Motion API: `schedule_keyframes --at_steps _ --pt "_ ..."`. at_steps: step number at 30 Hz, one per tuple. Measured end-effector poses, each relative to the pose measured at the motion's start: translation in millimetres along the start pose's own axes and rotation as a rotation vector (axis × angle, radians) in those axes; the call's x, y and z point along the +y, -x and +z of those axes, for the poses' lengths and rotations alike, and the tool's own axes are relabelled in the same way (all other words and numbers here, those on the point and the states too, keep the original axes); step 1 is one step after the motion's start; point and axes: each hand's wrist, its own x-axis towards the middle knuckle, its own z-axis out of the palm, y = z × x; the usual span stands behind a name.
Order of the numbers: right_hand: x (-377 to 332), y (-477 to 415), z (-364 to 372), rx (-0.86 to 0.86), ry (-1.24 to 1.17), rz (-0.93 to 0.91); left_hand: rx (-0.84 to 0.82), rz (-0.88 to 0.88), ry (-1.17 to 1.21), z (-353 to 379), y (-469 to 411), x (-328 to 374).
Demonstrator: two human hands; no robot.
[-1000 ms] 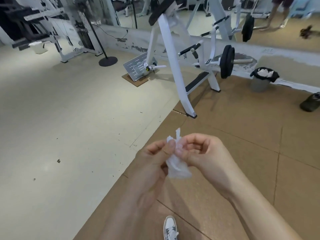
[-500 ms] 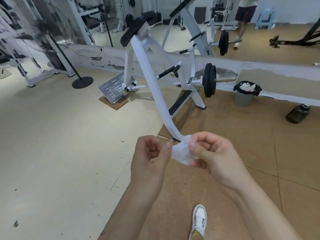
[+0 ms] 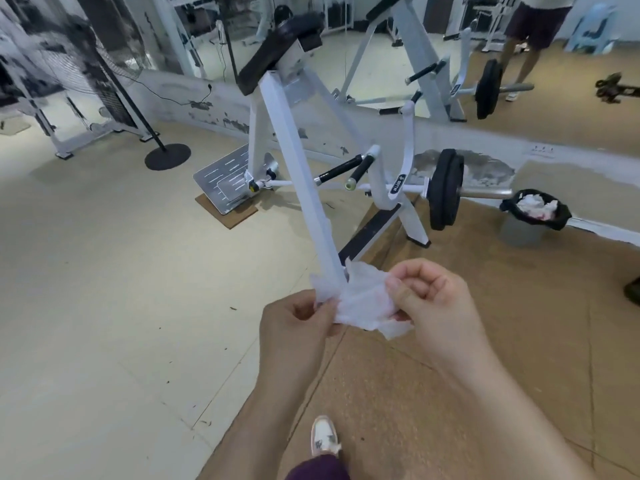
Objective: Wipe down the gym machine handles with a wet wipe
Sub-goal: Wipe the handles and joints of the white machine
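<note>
Half-unfolded wet wipe point(image 3: 363, 303) held mid-air, left hand point(image 3: 298, 327) and right hand point(image 3: 433, 299) each pinching an edge, black machine handles point(image 3: 340, 169) well apart ahead; tugging too hard could tear it or drop it on the floor point(image 3: 104, 271)

Left grip point(image 3: 294, 329): held out in front, fingers curled, thumb and fingertips pinching the left edge of a wet wipe point(image 3: 363, 301).
Right grip point(image 3: 434, 299): just beside the left, slightly higher, fingers curled, thumb and forefinger pinching the wipe's right side.
Left forearm point(image 3: 256, 417): bare, angled up and rightward.
Right forearm point(image 3: 512, 420): bare, angled up and leftward.
</note>
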Motion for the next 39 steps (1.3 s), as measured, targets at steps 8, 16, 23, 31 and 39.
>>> schedule_keyframes --at_steps 8,16,23,31,39 --pt "6.3 -187.2 22.7 -0.101 -0.381 0.353 -0.170 -0.422 0.923 28.6 -194.5 13.5" --pt "-23.1 -346.3 30.4 -0.117 -0.147 0.263 -0.223 -0.106 0.220 39.6 -362.6 38.7" --pt "-19.7 -450.6 26.3 0.018 0.565 -0.060 -0.371 0.015 -0.232 73.8 -447.8 48.9" --pt "21.7 -573.5 -16.5 -0.163 0.919 -0.334 -0.060 0.119 -0.429 151.7 -521.9 37.6" --pt "68.8 -652.7 -47.9 -0.346 0.104 0.547 0.143 -0.454 0.403 235.6 -544.4 20.7"
